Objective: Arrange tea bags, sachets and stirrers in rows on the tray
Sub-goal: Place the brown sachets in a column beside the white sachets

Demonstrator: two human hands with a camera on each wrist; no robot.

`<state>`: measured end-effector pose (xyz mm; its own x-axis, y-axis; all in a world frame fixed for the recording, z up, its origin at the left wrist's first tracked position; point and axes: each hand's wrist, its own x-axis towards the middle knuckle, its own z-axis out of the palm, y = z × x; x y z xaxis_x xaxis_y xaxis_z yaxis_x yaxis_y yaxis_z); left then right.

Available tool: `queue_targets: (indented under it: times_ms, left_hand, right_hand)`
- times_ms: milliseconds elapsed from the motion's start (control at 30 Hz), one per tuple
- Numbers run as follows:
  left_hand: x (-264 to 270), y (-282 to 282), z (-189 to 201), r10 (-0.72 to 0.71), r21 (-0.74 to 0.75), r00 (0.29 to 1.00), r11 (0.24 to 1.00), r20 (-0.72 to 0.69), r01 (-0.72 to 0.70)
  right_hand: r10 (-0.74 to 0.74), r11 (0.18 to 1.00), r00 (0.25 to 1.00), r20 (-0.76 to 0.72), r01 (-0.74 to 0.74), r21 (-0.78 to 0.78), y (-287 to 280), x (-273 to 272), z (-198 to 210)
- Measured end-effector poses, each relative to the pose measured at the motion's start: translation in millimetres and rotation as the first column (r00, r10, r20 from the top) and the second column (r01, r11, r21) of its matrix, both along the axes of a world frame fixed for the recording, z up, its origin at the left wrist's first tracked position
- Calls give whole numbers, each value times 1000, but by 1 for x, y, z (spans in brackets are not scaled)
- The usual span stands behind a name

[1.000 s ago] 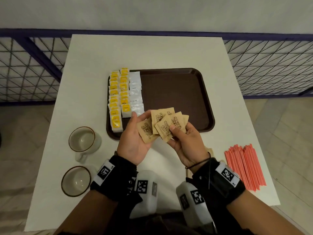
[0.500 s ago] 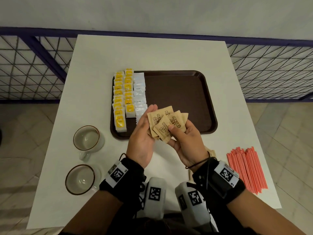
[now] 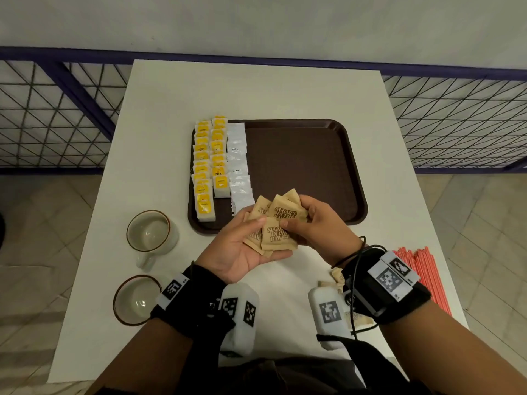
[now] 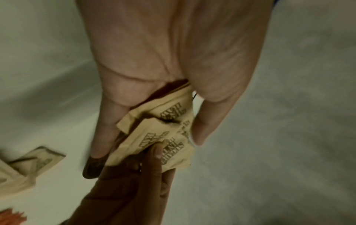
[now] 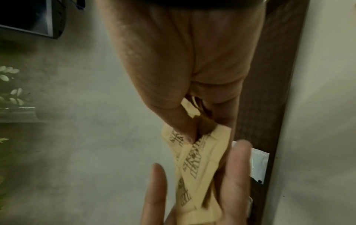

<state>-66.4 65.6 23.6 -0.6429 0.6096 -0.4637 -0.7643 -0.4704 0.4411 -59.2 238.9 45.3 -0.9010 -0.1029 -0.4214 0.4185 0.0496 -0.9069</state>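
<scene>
**Several brown sugar sachets held in both hands over the tray's near edge**

Several brown sugar sachets [image 3: 278, 233] printed "Sugar in the Raw" sit fanned between the two hands, just above the tray's 6 o'clock rim. The left hand [image 3: 242, 252] lies palm up beneath them, thumb pressed on top of the lower sachets. The right hand [image 3: 316, 223] has its fingers curled round the upper sachets, thumb pinching one.

On the brown tray [image 3: 328, 166], at its 9 o'clock side, stand two rows of yellow-labelled tea bags [image 3: 211, 163] and, just beside them, a row of white sachets [image 3: 238, 166].

More brown sachets [image 3: 338, 276] lie on the white bench [image 3: 256, 92] near the right wrist. Red stirrers [image 3: 422, 275] are bundled at the bench's 4 o'clock edge. Two cups [image 3: 149, 233] stand at 8 o'clock, well apart from the tray.
</scene>
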Motion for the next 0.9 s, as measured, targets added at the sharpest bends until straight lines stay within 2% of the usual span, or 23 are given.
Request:
queue_targets:
  times_ms: [133,233,333,400,467,567,667,767,900]
  left_hand:
    - [4,5,-1,77,-74,993,994,-85,-84]
    - [8,9,-1,176,-55,981,982,-79,-181]
    - [10,10,-5,248,-16,967,968,-57,-250]
    - [9,7,-7,273,6,961,962,-41,-273]
    - [7,6,-7,282,12,959,959,-33,-282]
    - [6,8,-5,245,-45,967,968,-65,-248]
    - [8,13,-4,197,-103,976,973,-89,-206]
    - [9,16,-1,172,-91,981,980,-88,-180]
    - [11,18,-1,164,-122,979,976,-124,-179]
  right_hand:
    - [19,999,1000,-14,-18,26,-1,-2,-1]
    - [-92,996,995,-41,92,8,-1,-3,-3]
    - [-194,978,981,-5,193,-76,3,-2,-5]
    - [-185,973,982,25,187,-136,9,0,-3]
    - [-104,981,993,48,111,-158,13,1,1]
    - [9,999,1000,15,-8,-42,9,2,3]
    - [-55,992,991,-125,69,110,-5,-1,1]
    - [-129,951,954,-269,196,240,-17,-4,-4]
    - [-117,941,944,-309,205,269,-25,-3,-7]
